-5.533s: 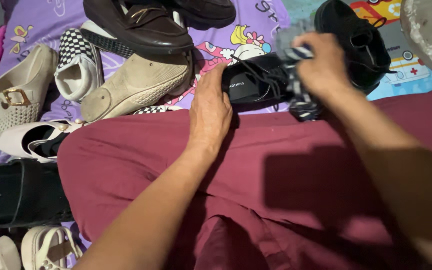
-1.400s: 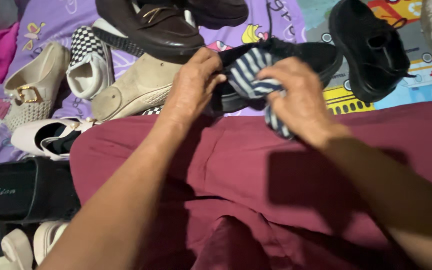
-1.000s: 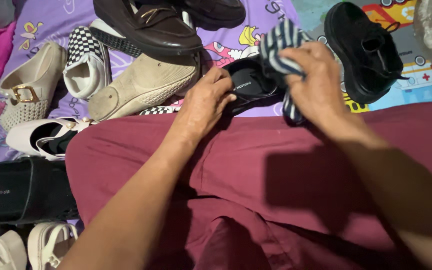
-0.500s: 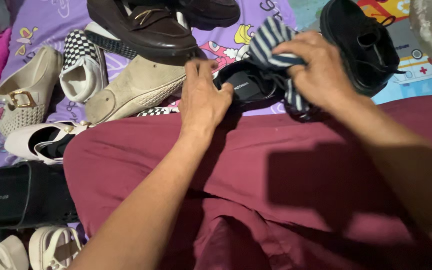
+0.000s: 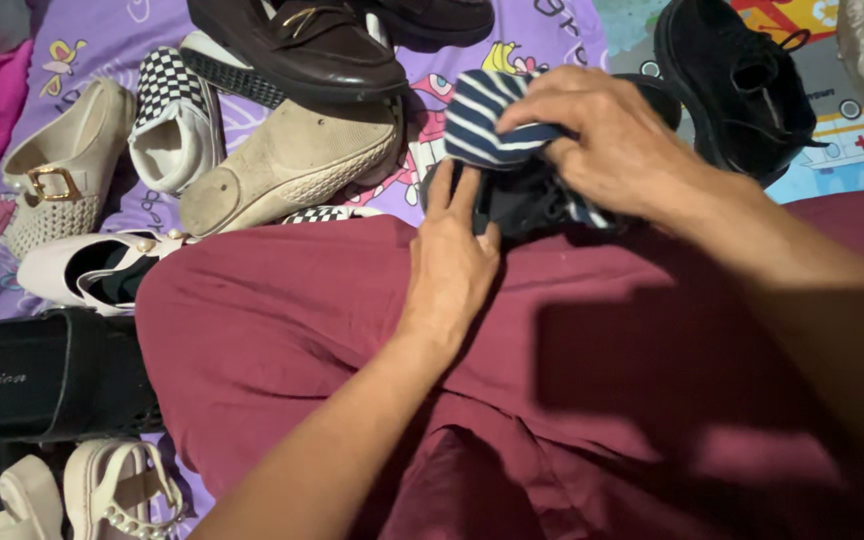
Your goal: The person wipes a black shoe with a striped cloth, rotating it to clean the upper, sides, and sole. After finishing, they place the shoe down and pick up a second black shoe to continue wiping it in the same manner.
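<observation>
A maroon lap [image 5: 352, 340] fills the foreground. The left hand [image 5: 452, 260] lies open on it, fingers touching a black shoe [image 5: 522, 205] at the knee. Just beyond, the right hand [image 5: 602, 140] grips a striped cloth [image 5: 482, 125] pressed onto that shoe. Farther off lie a tan shoe [image 5: 292, 160] and a brown loafer [image 5: 302, 45].

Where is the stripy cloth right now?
In the head view, the striped cloth is at top centre, bunched in the right hand over the black shoe, just above the left hand.
</observation>
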